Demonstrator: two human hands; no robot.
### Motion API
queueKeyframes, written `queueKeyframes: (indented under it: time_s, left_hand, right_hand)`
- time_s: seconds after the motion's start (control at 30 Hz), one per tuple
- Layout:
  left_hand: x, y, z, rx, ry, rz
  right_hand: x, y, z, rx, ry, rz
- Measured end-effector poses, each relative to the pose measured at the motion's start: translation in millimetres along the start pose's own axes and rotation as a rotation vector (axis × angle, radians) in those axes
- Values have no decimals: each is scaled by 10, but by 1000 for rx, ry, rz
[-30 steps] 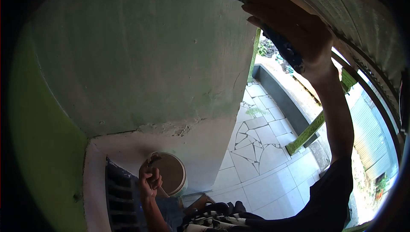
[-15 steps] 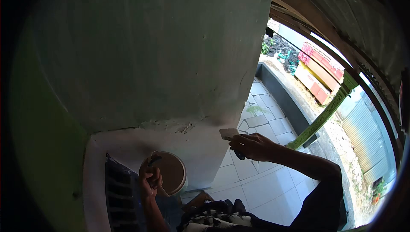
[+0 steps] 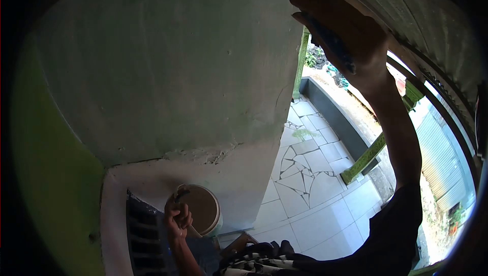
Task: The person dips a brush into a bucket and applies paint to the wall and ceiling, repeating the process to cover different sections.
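Observation:
My right hand (image 3: 345,32) is raised at the top right, its fingers wrapped round the blue handle of a scraper (image 3: 330,39). The scraper's blade is up at the top edge of the grey-green wall (image 3: 168,62). Low in the view, my left hand (image 3: 178,219) is closed on a small dark-handled tool (image 3: 180,193), whose exact kind I cannot make out. That hand is in front of the left rim of a round bucket (image 3: 218,210). Rough, chipped plaster (image 3: 216,157) marks the wall above the bucket.
A dark slatted opening (image 3: 142,230) lies at the lower left. White floor tiles (image 3: 320,215) with cracked-pattern pieces spread to the right, beside a grey low wall (image 3: 338,118) and a green post (image 3: 371,156). Corrugated roofing (image 3: 406,17) hangs overhead.
My right hand has risen from beside the wall's lower right edge to its top, carrying the scraper. My left hand has hardly moved. The view has shifted slightly.

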State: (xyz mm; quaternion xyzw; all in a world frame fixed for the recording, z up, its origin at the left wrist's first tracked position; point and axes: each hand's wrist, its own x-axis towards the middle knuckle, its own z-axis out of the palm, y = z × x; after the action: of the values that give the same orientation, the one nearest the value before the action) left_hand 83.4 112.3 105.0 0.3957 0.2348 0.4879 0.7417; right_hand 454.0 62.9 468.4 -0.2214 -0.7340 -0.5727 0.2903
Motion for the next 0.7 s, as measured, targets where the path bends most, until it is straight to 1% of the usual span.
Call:
queueKeyframes:
  time_s: [0.07,0.1,0.13,0.17,0.2,0.23,0.27,0.3,0.33,0.37,0.4,0.47,0.5,0.53,0.57,0.6,0.63,0.67,0.7]
  left_hand:
    - [-6,-1,-9,11,-7,0]
    - [-13,3,-7,12,-3,5]
    - [-25,14,-2,23,1,1]
    - [-32,25,-3,32,5,-1]
    - [-28,30,-11,29,10,10]
    - [-36,32,-17,32,2,9]
    - [-40,31,-26,36,-7,6]
    - [-32,23,-44,34,-5,10]
    - [-28,8,-60,34,-7,5]
    - [-24,-2,-69,35,-11,0]
    - [-26,-5,-62,36,-15,4]
    - [-25,14,-20,42,0,22]
    - [-23,34,-10,44,-6,24]
    - [-26,47,-3,40,3,25]
    - [-30,53,0,37,13,26]
    - [-33,57,0,37,11,25]
    - [-37,62,0,32,21,37]
    - [-44,67,4,26,31,50]
    - [-48,66,-3,27,31,50]
  right_hand:
    - [-268,-115,151,-28,-100,39]
    - [-418,-255,202,13,-155,116]
    - [-545,-409,248,57,-146,128]
    - [-662,-636,227,256,-202,297]
    - [-812,-803,245,195,-209,116]
    - [-956,-1022,224,273,-278,119]
    - [-1155,-1298,229,352,-337,180]
    - [-1240,-1477,177,520,-450,218]
    - [-1294,-1618,172,756,-528,327]
    - [-1309,-1676,40,1005,-966,710]
    - [-1176,-1630,6,1004,-1090,733]
    - [-1152,-1414,42,772,-519,354]
    - [-891,-1218,-49,629,-452,331]
    - [-707,-1033,-88,551,-334,330]
    - [-596,-842,-151,461,-273,320]
    - [-447,-768,-241,537,-290,556]
    - [-351,-651,-331,420,-350,602]
    - [-359,-571,-263,299,-197,564]
    - [-360,-404,-242,172,-153,349]
